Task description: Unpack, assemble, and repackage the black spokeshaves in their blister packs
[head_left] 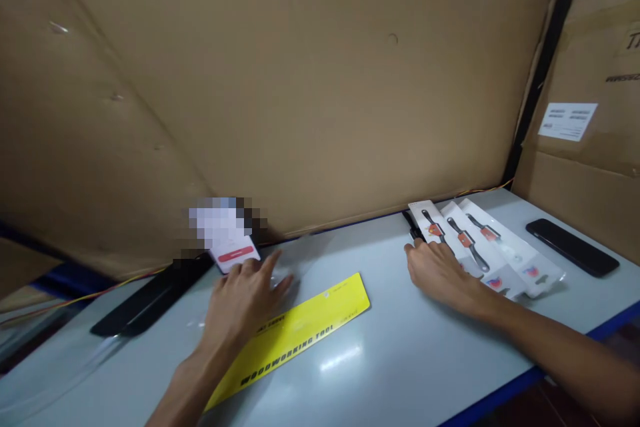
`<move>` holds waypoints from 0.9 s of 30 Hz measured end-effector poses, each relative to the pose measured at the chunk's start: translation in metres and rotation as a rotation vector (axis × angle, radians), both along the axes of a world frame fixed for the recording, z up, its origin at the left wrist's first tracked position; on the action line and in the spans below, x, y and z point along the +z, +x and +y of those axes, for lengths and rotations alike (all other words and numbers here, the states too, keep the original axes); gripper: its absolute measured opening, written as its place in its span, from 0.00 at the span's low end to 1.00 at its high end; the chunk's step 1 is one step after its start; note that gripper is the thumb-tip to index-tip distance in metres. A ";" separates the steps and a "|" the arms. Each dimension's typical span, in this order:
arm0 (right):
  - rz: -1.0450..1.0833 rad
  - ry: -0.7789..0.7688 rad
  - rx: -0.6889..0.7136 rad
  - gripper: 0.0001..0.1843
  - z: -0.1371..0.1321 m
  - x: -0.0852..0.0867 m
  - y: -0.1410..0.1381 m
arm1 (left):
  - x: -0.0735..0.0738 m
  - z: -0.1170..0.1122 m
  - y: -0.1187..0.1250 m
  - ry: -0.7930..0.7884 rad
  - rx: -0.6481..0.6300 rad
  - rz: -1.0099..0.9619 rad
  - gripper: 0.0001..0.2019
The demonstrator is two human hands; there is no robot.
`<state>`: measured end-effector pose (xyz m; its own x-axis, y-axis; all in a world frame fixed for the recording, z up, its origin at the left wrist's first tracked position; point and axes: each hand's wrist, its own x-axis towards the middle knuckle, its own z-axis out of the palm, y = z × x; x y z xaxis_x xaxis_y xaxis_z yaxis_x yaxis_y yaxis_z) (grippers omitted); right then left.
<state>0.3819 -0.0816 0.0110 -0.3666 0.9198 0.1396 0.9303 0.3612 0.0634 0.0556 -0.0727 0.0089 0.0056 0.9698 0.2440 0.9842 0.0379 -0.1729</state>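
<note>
My left hand (pixel 245 297) lies flat with fingers spread on the near end of a long yellow card (pixel 300 330) printed "WOODWORKING TOOL", its fingertips close to a phone (pixel 233 250) with a lit white screen and a red button. My right hand (pixel 440 270) rests on the grey table, fingers curled around the left edge of three white blister packs (pixel 487 247), each holding a black and orange tool. A small black piece (pixel 413 227) shows at the fingertips; whether the hand grips it I cannot tell.
A black phone (pixel 573 247) lies at the far right. A long black tray-like piece (pixel 150 300) lies at the left by yellow wires. Cardboard sheets (pixel 300 80) wall the back, and a labelled carton (pixel 580 147) stands at the right. The table's blue front edge (pixel 500 393) runs near.
</note>
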 end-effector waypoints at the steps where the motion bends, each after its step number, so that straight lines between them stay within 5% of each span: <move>1: -0.013 -0.006 -0.017 0.16 -0.001 -0.001 -0.001 | 0.005 -0.003 0.003 0.059 -0.011 -0.018 0.31; 4: -0.049 -0.004 -0.023 0.17 -0.003 -0.003 -0.001 | 0.023 -0.014 0.017 0.229 -0.070 -0.223 0.30; 7: -0.071 0.029 -0.037 0.16 -0.004 -0.001 -0.001 | 0.036 -0.028 0.038 0.301 -0.171 -0.842 0.30; 10: -0.111 0.073 -0.074 0.16 -0.008 0.002 -0.003 | 0.039 -0.039 0.062 0.052 -0.248 -1.743 0.30; 13: -0.194 0.116 -0.082 0.16 -0.015 0.003 -0.007 | 0.033 -0.044 0.080 -0.335 -0.220 -2.289 0.27; 19: -0.294 0.035 -0.176 0.17 -0.015 0.001 -0.011 | 0.009 -0.045 0.094 -0.683 -0.183 -2.504 0.26; 27: -0.137 -0.029 -0.097 0.23 -0.005 -0.001 -0.004 | 0.007 -0.044 0.092 -0.733 -0.232 -2.523 0.26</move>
<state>0.3781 -0.0866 0.0098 -0.2893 0.9548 0.0675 0.9444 0.2733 0.1828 0.1481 -0.1170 0.0163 0.4189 0.8891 -0.1844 -0.6270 0.4301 0.6496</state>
